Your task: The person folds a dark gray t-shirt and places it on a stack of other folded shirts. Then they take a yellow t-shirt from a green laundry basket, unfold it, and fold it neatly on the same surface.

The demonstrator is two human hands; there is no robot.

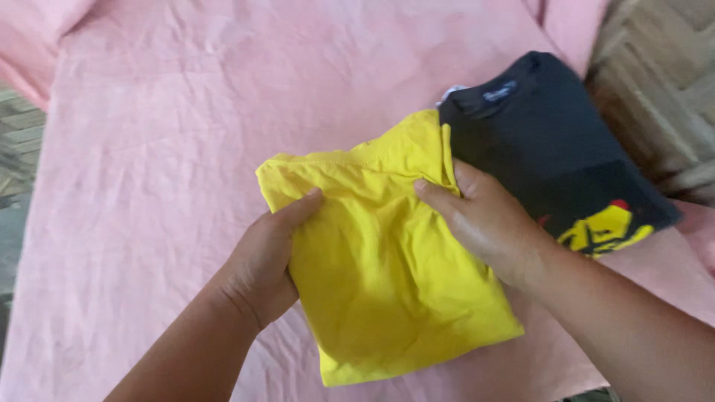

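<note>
Looks like a home, most likely a bedroom. Wide, wrinkled pink cotton bed sheet point(186, 149) filling nearly the whole view, with soft pink pillows point(45, 30) at the top corners. Folded yellow cotton shirt point(387, 260) and folded black printed shirt point(551, 141) lying on it. Woven bamboo-style wall point(663, 67) at right, plank floor point(18, 141) at left.

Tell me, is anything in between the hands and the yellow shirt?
No, nothing visible is in between. The left hand grips the left edge of the folded yellow shirt, and the right hand rests on its right side. The folded dark shirt lies beside it on the pink sheet.
</note>
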